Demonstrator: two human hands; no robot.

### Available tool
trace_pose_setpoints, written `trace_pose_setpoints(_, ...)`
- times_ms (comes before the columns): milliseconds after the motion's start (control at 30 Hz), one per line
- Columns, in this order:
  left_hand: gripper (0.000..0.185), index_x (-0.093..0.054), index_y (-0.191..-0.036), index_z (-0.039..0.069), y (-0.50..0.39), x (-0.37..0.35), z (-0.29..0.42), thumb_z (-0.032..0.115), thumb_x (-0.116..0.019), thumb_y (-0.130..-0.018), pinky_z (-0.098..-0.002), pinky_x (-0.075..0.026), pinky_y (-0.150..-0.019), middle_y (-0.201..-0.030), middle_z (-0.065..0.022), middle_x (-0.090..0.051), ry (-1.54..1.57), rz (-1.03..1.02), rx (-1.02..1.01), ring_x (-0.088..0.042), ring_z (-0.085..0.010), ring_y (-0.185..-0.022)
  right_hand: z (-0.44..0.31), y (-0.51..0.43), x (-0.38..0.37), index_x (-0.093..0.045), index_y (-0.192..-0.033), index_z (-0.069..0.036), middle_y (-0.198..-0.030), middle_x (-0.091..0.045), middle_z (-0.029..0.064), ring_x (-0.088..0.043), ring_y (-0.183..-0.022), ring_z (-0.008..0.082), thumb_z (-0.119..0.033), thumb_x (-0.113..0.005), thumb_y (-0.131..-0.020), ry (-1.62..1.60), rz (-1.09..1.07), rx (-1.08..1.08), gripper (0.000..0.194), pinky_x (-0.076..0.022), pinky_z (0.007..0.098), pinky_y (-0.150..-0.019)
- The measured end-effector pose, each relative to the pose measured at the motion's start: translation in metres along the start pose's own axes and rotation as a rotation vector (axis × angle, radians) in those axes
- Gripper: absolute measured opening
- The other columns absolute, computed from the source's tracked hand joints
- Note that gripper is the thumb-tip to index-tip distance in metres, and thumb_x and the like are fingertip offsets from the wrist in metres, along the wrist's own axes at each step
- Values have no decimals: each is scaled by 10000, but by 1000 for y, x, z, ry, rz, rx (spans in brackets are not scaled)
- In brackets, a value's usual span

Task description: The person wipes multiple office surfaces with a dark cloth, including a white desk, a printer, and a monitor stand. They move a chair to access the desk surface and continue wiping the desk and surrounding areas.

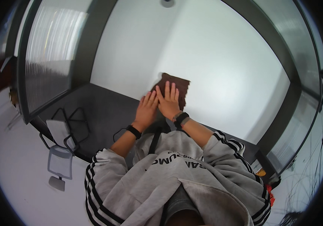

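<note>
A dark brown cloth (184,84) with an uneven edge lies flat on a white panel-like surface (220,56), near its lower edge. On top of the cloth rests my right hand (169,103), palm down, its fingers stretched out and spread. My left hand (147,108) lies flat beside it, fingers straight and close together, with the fingertips at the cloth's lower left side. The two hands touch or nearly touch at the index fingers. Whatever is under the palms is hidden.
Dark frames with ribbed translucent panels (54,56) flank the white surface, another panel (294,121) being at right. Chairs (59,132) stand at lower left, beside a dark grey area (107,110). A round grey fitting (167,2) shows at the top edge.
</note>
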State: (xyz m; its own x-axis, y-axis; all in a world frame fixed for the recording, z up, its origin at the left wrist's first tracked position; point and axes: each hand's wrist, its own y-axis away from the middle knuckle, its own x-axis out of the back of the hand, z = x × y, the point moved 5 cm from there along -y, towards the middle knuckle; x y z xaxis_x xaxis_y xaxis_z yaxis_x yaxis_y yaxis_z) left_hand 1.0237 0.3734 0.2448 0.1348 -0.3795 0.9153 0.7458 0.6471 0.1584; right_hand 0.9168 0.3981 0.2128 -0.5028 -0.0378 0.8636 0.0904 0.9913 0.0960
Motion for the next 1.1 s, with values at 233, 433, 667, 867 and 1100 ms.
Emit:
trace_pose_setpoints(233,466,-490,-1282,31,24,-29,30,77,-545,-821,-487,-289,-1051,-1390,-162,-409,-132,208,260,-347,-354,-1302,8,12,-8,-218,-1465,-204,-1526,-11,185,-15,-1394,408,-238,-528,-877,6,-122,236,666,-81,538,-1104)
trace_pose_setpoints(433,477,-459,-1300,4,25,-46,50,53,-530,-831,-476,-301,-1040,-1372,-200,-401,-177,308,370,-358,-396,-1265,11,20,-12,-352,-1413,-180,-1508,-150,192,-98,-1388,395,-262,-496,-879,-50,-66,307,559,-84,525,-1101)
trace_pose_setpoints(667,524,-421,-1331,5,24,-66,49,51,-550,-825,-478,-319,-1034,-1388,-231,-361,-18,344,428,-341,-424,-1265,18,23,-26,-347,-1413,-178,-1505,-193,152,-108,-1401,338,-261,-508,-865,-14,-61,358,578,-86,468,-1120)
trace_pose_setpoints(867,565,-385,-1337,-44,-11,-99,53,28,-563,-806,-496,-283,-1051,-1390,-276,-340,68,305,340,-302,-466,-1282,61,19,-29,-339,-1418,-173,-1517,-203,67,-123,-1409,248,-221,-465,-894,-10,-78,329,541,-90,396,-1130)
trace_pose_setpoints(1100,632,-415,-1318,-59,-59,-164,106,-15,-587,-711,-533,-217,-1074,-1435,-249,-294,196,98,-16,-250,-441,-1329,168,71,-23,-311,-1428,-173,-1502,-224,110,-169,-1394,284,-238,-457,-886,73,59,-11,565,-133,435,-1115)
